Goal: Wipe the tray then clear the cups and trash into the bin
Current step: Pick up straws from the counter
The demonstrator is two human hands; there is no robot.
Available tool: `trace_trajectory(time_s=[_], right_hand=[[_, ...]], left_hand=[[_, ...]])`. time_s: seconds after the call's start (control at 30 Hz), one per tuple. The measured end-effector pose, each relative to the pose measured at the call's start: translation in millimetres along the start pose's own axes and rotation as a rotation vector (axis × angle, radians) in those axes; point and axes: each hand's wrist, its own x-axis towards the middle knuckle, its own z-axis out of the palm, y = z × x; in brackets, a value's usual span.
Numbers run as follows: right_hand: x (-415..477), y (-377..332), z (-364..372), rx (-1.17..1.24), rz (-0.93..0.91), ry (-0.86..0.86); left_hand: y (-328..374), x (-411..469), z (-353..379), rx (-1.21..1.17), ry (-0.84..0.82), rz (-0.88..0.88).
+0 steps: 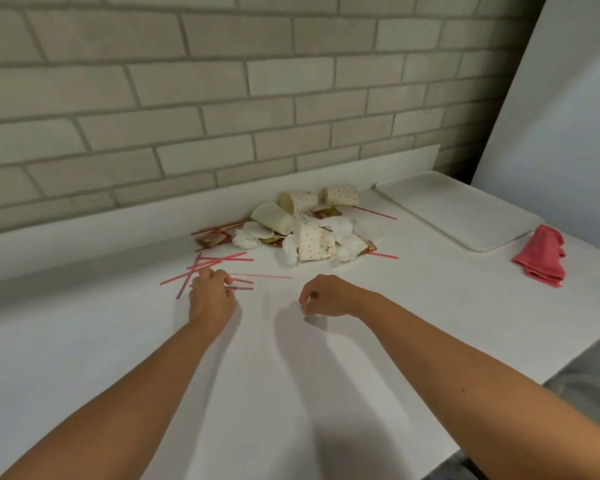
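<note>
Our left hand (210, 292) curls around scattered straws (222, 259) at centre left, bunching them for binning; our right hand (326, 296) hovers loosely curled, empty. Cups (302, 200) heap mid-frame; the tray (458, 209) sits upper right.

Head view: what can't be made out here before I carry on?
All in the head view:
Bin: outside the frame.
Left hand: its curled fingers hide whether it pinches the straws.
Right hand: palm down, contents hidden.
Pile: cups and napkins cover what lies beneath.
Tray: smears too faint to judge.
</note>
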Motion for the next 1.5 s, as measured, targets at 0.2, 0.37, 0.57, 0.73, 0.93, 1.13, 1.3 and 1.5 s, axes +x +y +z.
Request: trace_trajectory(time_s=[0.2, 0.37, 0.57, 0.73, 0.93, 1.13, 1.3, 1.5], right_hand=[[36, -40, 15, -0.073, -0.053, 0.088], [74, -70, 29, -0.144, -0.061, 0.144], [110, -92, 50, -0.333, -0.076, 0.155], [130, -93, 57, -0.408, -0.069, 0.186], [129, -80, 51, -0.346, -0.135, 0.252], [118, -81, 43, -0.491, -0.103, 0.167], [107, -88, 39, -0.612, -0.057, 0.085], [97, -84, 48, -0.586, 0.037, 0.038]], left_hand=[[-51, 30, -19, 0.018, 0.026, -0.130], [-73, 48, -24, 0.108, -0.044, -0.195], [-86, 68, -19, 0.140, -0.066, -0.156], [-90, 83, -14, 0.164, -0.049, -0.014], [-80, 102, -6, 0.060, -0.151, 0.161], [-58, 113, -4, 0.195, -0.343, 0.281], [-47, 109, -10, 0.260, -0.452, 0.193], [-39, 97, -17, 0.417, -0.619, 0.205]])
